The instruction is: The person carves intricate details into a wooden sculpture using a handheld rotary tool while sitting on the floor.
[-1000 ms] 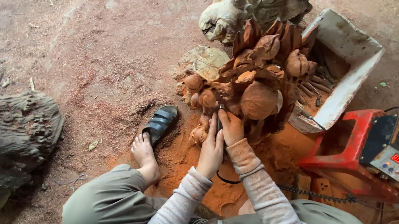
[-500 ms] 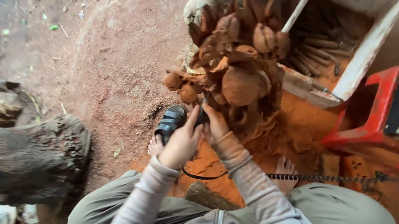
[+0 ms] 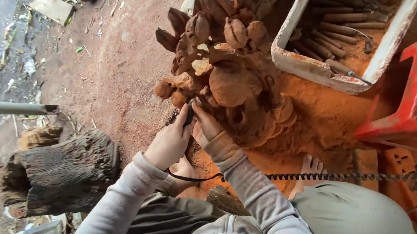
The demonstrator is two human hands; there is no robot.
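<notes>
From the head view, your left hand (image 3: 168, 143) is clenched round a slim dark tool (image 3: 188, 114), thumb and fingers wrapped so the tip points up into the carving (image 3: 228, 80). The tool's working end meets the lower left of the carving, just past your fingertips, so you can steer it like a pen. A black cord (image 3: 197, 177) drops from under that hand and runs toward your lap, slack enough not to drag on the grip.

Your right hand (image 3: 206, 126) lies just beside the left, fingers flat against the carving right by the tool tip; it grips nothing and seems to brace the wood and steady the tool. The carving, a reddish cluster of rounded fruit and leaf shapes, stands upright straight beyond both hands, within short reach.

Farther off beyond the grip, to the right, a white tray (image 3: 326, 72) holds chisels. To the left of your left arm lies a dark log (image 3: 66, 169).
</notes>
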